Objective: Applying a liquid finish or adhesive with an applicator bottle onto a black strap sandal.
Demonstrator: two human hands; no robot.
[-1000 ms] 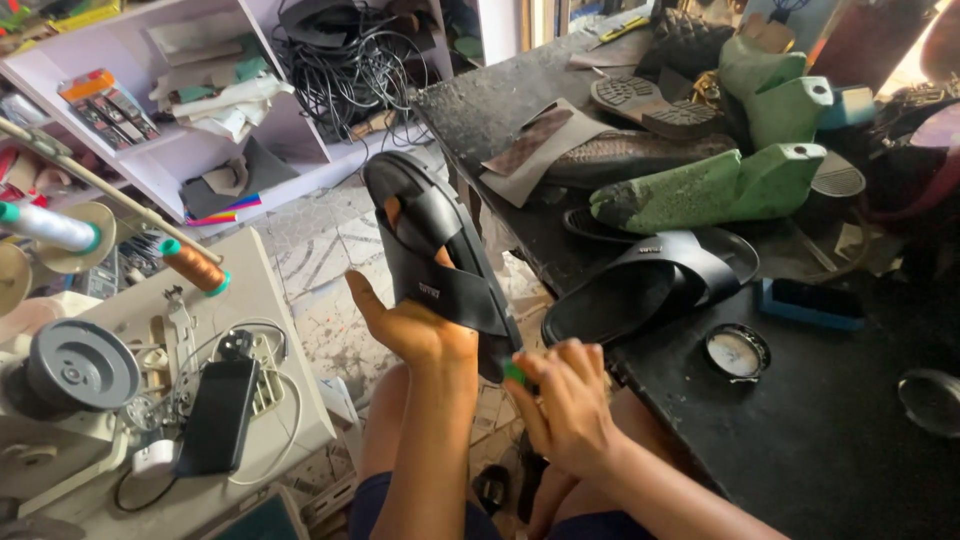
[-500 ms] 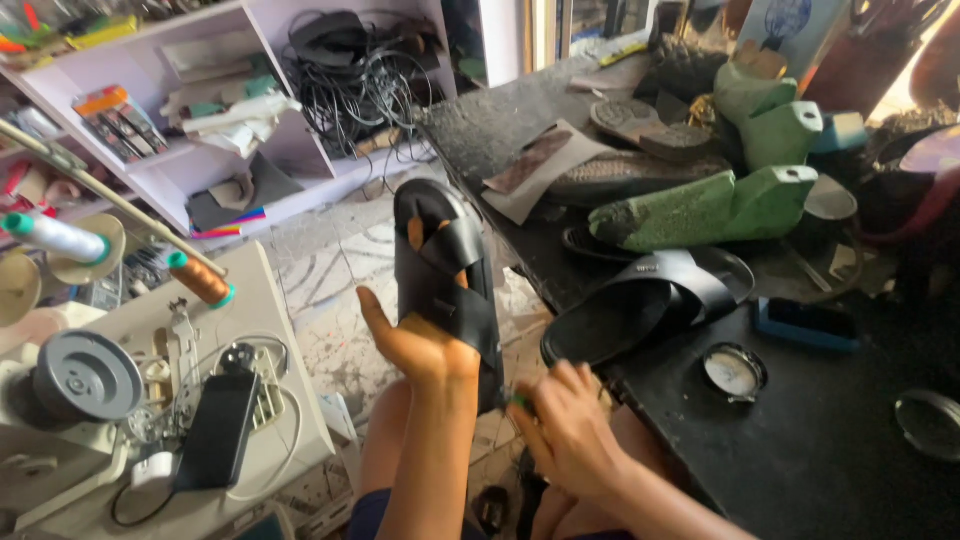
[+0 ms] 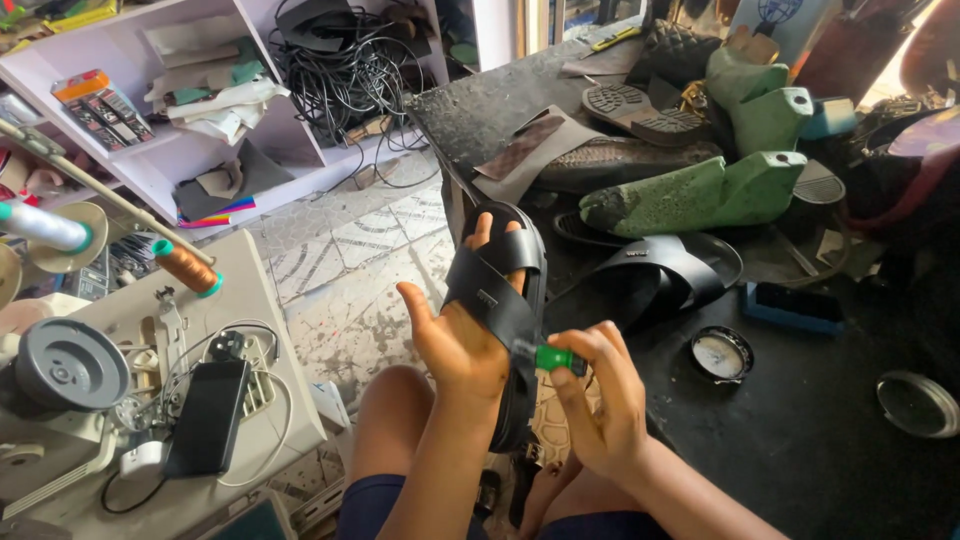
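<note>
My left hand (image 3: 455,340) is slid under the crossed straps of a black sandal (image 3: 505,285) and holds it upright, fingertips poking out near the toe. My right hand (image 3: 600,395) pinches a small green-tipped tool (image 3: 553,357) against the sandal's side edge, just below the straps. The matching black sandal (image 3: 660,275) lies flat on the dark workbench (image 3: 800,440) to the right.
Green shoe lasts (image 3: 700,190), soles and leather pieces crowd the back of the bench. Two round tins (image 3: 720,352) sit on it. At left, a sewing machine (image 3: 70,370) with a phone (image 3: 205,415) on its table; shelves with cables behind.
The sandal on my left hand has shifted right and closer to the bench. My right hand has come up to its side edge with the green-tipped tool.
</note>
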